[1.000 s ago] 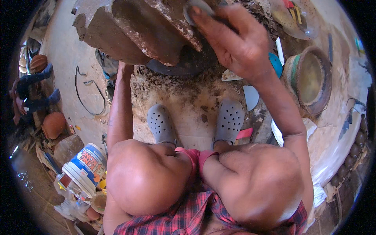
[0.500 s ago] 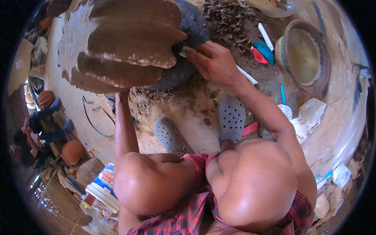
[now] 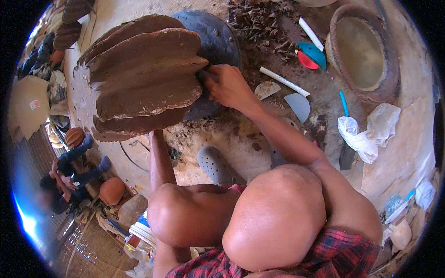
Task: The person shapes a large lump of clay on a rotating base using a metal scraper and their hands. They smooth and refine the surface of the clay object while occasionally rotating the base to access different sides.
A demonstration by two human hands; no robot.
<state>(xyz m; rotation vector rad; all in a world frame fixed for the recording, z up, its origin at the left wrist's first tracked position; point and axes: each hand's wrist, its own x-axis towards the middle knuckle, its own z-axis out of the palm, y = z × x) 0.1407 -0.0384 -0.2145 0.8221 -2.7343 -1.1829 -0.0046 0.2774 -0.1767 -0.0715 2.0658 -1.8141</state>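
A large brown clay pot (image 3: 143, 74) with deep ribs lies tilted at the upper left, its surface damp and unevenly coloured. My left forearm (image 3: 161, 157) reaches up behind its lower side; the left hand itself is hidden by the pot. At the pot's right end, my right hand (image 3: 228, 85) has its fingers closed around a small dark piece that I cannot make out, close against the clay. Behind the pot and under my right hand is a dark rounded form (image 3: 218, 39) with specks of clay on it.
On the ground to the right lie clay scraps (image 3: 257, 30), white tubes (image 3: 285, 82), a grey half-round scraper (image 3: 297, 106), teal and red pieces (image 3: 311, 54), and plastic bags (image 3: 371, 134). A wide basin of murky water (image 3: 364, 53) stands beyond. A person (image 3: 65, 180) sits at far left.
The view has swung, showing more at left. The pot is turned, its ribs facing me more fully. A pale piece at my right fingertips no longer shows there; a dark one does.
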